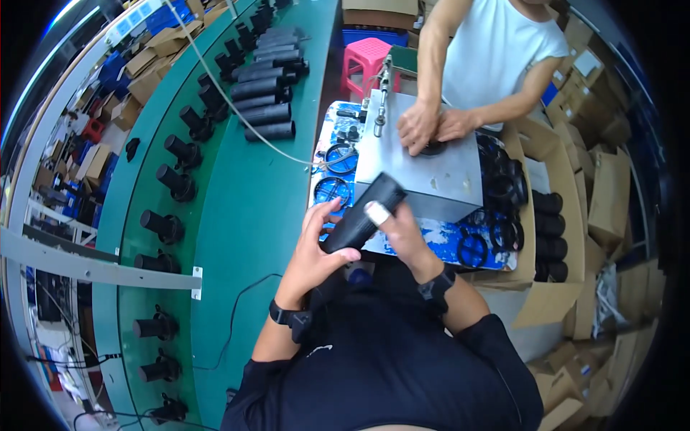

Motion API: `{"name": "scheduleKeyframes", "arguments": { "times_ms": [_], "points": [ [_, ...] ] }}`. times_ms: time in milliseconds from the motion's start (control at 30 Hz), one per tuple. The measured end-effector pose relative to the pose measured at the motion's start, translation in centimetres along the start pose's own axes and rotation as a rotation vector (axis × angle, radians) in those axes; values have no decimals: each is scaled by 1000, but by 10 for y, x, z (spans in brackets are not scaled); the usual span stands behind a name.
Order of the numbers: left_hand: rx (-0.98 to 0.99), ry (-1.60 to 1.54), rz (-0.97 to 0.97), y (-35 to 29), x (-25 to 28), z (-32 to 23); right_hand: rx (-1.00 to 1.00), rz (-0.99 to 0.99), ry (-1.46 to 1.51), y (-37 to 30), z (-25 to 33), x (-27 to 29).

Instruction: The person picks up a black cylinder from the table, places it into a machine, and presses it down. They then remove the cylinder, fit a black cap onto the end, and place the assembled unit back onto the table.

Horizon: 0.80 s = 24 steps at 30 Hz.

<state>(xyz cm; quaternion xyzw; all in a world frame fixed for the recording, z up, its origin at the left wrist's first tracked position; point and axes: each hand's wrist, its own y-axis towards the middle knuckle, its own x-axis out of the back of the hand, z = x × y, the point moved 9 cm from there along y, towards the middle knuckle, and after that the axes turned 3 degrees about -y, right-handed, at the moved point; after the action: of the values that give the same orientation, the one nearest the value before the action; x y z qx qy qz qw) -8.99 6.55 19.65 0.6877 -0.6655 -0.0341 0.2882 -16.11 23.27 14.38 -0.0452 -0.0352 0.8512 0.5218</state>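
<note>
A black plastic tube point(365, 212) is held at a slant before my chest, its upper end leaning right. My right hand point(404, 235) grips it from the right near the upper end, with a white wrap on one digit. Around the lower end curls my left hand point(316, 241), thumb beneath and fingers along the left side; part of this grip is hidden. Just beyond the tube stands a grey metal box point(413, 176). Across it, a co-worker's hands point(431, 129) press on a small dark round part on top.
On the green bench point(244, 215) at left lie several black tubes point(266, 111), beside a row of black flanged parts point(176, 183). Black rings point(472, 249) rest on the blue-and-white table. An open carton point(550, 287) holds black cylinders at right. A pale hose point(244, 118) crosses overhead.
</note>
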Motion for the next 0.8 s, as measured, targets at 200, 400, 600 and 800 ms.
{"name": "scheduleKeyframes", "arguments": {
  "times_ms": [200, 400, 600, 800],
  "points": [
    [306, -580, 41, -20, -47, 34, 166, -197, 140, -32, 8, 50],
    [835, -1512, 409, -62, -134, 69, 260, 17, 210, -59, 24, 39],
    [816, -1278, 365, -57, -135, 86, 300, -157, -163, -37, 57, 93],
    [867, -928, 110, -57, -104, 162, 441, -626, -344, 47, 104, 239]
  ]
}}
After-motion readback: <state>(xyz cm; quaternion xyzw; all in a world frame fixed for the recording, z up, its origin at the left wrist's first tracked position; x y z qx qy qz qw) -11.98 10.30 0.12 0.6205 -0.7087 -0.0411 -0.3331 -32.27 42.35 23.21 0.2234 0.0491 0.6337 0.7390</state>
